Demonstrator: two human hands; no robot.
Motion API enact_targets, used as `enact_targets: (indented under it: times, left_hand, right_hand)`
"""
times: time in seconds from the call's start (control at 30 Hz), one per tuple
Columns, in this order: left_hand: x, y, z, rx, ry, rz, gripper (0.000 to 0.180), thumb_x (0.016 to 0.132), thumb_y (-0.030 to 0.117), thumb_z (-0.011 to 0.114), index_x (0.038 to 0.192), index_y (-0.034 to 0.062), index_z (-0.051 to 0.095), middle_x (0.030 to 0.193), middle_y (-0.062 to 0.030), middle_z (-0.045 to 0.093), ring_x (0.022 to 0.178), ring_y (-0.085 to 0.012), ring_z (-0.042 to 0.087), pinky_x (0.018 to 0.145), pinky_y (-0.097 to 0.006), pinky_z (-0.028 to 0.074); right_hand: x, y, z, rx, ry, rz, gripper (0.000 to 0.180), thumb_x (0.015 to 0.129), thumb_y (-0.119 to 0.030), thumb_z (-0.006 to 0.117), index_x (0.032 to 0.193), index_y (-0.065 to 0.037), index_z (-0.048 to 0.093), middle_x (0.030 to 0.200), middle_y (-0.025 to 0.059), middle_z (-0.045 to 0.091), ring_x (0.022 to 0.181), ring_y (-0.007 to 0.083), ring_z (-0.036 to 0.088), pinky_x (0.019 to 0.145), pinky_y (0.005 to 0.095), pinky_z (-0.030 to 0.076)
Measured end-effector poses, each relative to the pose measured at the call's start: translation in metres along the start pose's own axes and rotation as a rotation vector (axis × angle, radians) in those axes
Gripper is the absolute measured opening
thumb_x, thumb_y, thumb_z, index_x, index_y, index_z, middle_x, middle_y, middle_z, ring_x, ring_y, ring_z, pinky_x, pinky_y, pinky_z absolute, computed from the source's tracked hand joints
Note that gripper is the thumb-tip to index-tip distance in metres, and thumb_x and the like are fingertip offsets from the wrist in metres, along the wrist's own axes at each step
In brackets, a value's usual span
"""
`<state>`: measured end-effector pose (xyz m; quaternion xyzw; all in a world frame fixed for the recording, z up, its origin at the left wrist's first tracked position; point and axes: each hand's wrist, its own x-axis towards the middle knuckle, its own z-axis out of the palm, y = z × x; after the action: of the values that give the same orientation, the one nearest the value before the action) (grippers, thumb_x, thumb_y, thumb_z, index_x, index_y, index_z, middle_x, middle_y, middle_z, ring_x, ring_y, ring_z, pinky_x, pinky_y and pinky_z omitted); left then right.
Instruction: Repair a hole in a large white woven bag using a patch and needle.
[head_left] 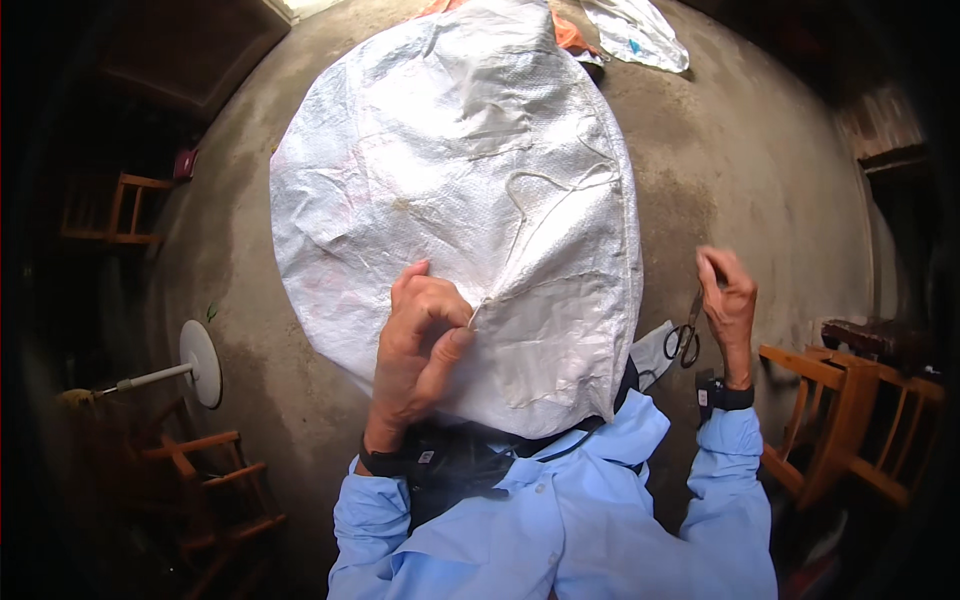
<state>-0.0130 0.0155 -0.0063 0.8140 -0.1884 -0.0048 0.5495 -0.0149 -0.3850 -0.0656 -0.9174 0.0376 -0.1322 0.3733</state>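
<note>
A large white woven sack (440, 190) lies spread in front of me, over my lap. My left hand (420, 345) rests on its near part, with thumb and forefinger pinching a pale string (474, 313) where it meets the sack's surface. A loose loop of similar cord lies farther up the sack. My right hand (730, 285) is raised off to the right, apart from the sack, its fingers pinched together. Whatever may be between those fingertips is too small to see. Beside it are dark-handled scissors (683, 343); whether the hand touches their blades, I cannot tell.
Wooden chairs (815, 410) stand at the right, and another wooden chair (215, 480) at the lower left. A round white disc on a pole (201, 363) is at the left. White and orange bags (640, 35) lie on the concrete floor (740, 150) beyond the sack.
</note>
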Motion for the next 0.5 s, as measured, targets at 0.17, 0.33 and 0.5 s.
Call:
enact_targets:
  times: [0.17,0.33,0.5]
  left_hand:
    - [0.003,0.002,0.000,0.091,-0.051,0.080,0.017,0.082,0.004,0.071,0.093,0.0130,0.061,0.089,-0.0001,0.060,0.094,-0.0219,0.059,0.118,-0.050,0.027]
    - [0.006,0.008,-0.001,0.142,-0.063,0.128,0.023,0.077,-0.001,0.072,0.093,0.0130,0.062,0.087,-0.0007,0.059,0.093,-0.0231,0.060,0.117,-0.050,0.029]
    - [0.002,0.011,-0.003,0.121,-0.046,0.103,0.023,0.077,-0.001,0.072,0.092,0.0125,0.062,0.087,-0.0006,0.059,0.094,-0.0235,0.060,0.116,-0.051,0.031]
  right_hand:
    - [0.078,-0.139,0.034,0.188,-0.242,-0.762,0.008,0.086,-0.005,0.073,0.093,-0.004,0.069,0.087,0.0091,0.068,0.079,0.0248,0.070,0.065,0.0365,0.057]
    - [0.110,-0.168,0.069,0.019,-0.583,-0.881,0.007,0.081,-0.004,0.072,0.080,-0.006,0.065,0.083,0.0077,0.060,0.079,0.0264,0.064,0.068,0.0378,0.053]
    - [0.115,-0.165,0.074,0.023,-0.668,-0.862,0.012,0.080,-0.007,0.072,0.073,-0.007,0.063,0.080,0.0073,0.058,0.077,0.0265,0.063,0.067,0.0386,0.052]
